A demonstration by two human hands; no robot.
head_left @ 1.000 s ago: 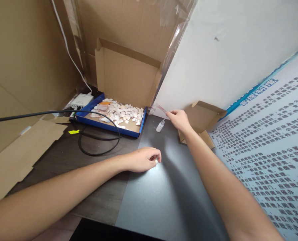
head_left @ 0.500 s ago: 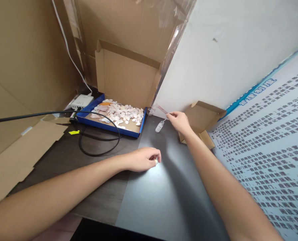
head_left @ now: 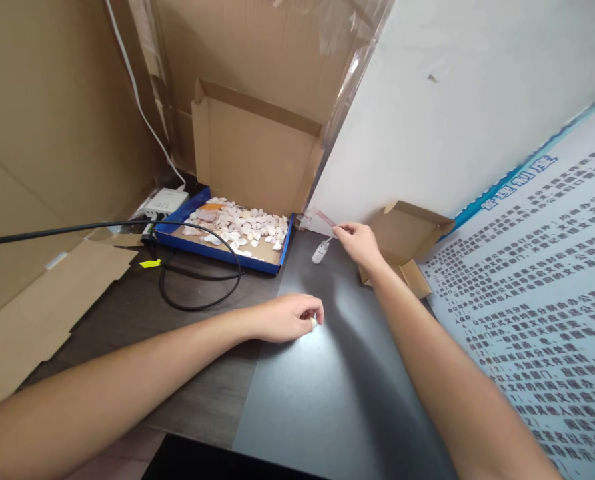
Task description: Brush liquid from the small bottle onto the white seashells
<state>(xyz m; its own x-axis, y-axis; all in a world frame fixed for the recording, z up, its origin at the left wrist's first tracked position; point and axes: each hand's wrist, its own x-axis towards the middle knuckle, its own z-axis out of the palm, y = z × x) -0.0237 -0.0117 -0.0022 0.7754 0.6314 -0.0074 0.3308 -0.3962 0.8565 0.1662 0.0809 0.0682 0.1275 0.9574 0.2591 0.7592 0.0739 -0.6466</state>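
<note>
The left hand (head_left: 288,319) is pinching a small pale piece (head_left: 314,323), largely hidden, over the tabletop (head_left: 297,393); the right hand (head_left: 356,243) is clamping a thin object (head_left: 330,238), too blurred to identify, beside a bottle (head_left: 320,252).

Left forearm (head_left: 152,373) extended from lower left; left hand (head_left: 290,317) low, fingers curled toward thumb. Right forearm (head_left: 442,353) reaching farther forward; right hand (head_left: 358,245) in thumb-and-finger pinch.

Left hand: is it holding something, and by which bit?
The bare left hand seems to pinch a small whitish piece in its grip; which part is too hidden to tell.
</note>
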